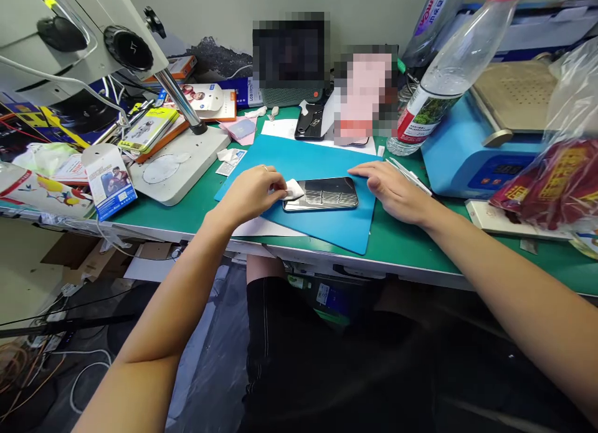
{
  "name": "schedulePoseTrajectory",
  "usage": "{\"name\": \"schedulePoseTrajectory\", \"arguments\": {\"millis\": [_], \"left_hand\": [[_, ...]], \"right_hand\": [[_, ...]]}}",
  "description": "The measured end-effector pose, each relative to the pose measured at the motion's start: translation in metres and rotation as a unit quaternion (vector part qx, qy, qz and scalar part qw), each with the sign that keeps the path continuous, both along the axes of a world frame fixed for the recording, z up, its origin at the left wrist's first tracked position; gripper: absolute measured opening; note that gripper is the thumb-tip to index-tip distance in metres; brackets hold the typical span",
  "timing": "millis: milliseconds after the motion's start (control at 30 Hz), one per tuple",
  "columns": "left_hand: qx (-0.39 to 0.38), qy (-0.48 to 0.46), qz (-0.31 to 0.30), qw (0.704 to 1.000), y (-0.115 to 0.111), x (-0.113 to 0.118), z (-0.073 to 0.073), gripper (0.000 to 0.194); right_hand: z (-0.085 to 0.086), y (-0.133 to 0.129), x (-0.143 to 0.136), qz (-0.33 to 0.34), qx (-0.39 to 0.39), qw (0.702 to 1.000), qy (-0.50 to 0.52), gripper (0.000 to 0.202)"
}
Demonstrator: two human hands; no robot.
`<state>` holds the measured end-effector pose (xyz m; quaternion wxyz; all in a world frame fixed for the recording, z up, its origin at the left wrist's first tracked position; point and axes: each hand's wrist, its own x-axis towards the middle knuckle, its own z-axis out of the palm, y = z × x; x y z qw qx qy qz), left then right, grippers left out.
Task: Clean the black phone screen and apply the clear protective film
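Observation:
A phone (327, 194) with a dark, shiny face lies flat on a blue mat (299, 156), its long side running left to right. My left hand (255, 195) pinches a small white wipe (294, 190) between thumb and fingers at the phone's left end. To the right of the phone, my right hand (397, 190) rests at the mat's right edge, palm down, with its fingers stretched toward the phone and nothing visible held in it.
A microscope stand (182, 165) is at the left. Behind the mat lie a black phone (309, 121) and papers. A tilted water bottle (432, 103) and a blue machine (471, 152) stand at the right. White sticks (411, 174) lie beyond my right hand.

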<state>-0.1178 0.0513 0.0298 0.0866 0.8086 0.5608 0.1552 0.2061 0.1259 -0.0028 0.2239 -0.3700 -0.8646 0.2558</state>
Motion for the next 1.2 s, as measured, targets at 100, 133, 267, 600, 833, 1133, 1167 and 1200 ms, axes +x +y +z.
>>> {"name": "schedulePoseTrajectory", "arguments": {"millis": [100,133,267,600,833,1133,1167,1200], "left_hand": [[-0.018,0.031,-0.011,0.999,0.009,0.011,0.005,0.007],[-0.025,0.043,-0.014,0.999,0.012,0.016,0.008,0.008],[-0.053,0.085,-0.034,0.994,0.023,0.048,0.018,0.010],[-0.037,0.087,-0.084,0.992,0.050,0.130,0.016,0.018],[-0.046,0.087,-0.032,0.995,0.039,0.073,0.014,0.015],[-0.054,0.099,-0.039,0.993,0.010,0.020,0.016,0.013],[-0.059,0.109,-0.043,0.991,0.011,0.028,0.016,0.013],[-0.061,0.117,-0.048,0.990,0.014,0.038,0.016,0.013]], "right_hand": [[0.002,-0.002,0.000,0.003,-0.007,1.000,0.003,0.096],[0.002,-0.002,0.000,0.004,-0.009,1.000,0.004,0.097],[0.000,-0.002,0.001,0.008,-0.010,1.000,0.014,0.098],[-0.002,0.000,0.002,0.050,-0.001,0.998,0.049,0.094],[0.003,-0.004,0.006,0.010,-0.015,0.999,0.041,0.092],[0.007,-0.004,0.010,-0.031,-0.061,0.996,0.057,0.096],[0.007,-0.004,0.009,-0.035,-0.064,0.996,0.056,0.098],[0.006,-0.003,0.009,-0.034,-0.065,0.996,0.052,0.098]]}}
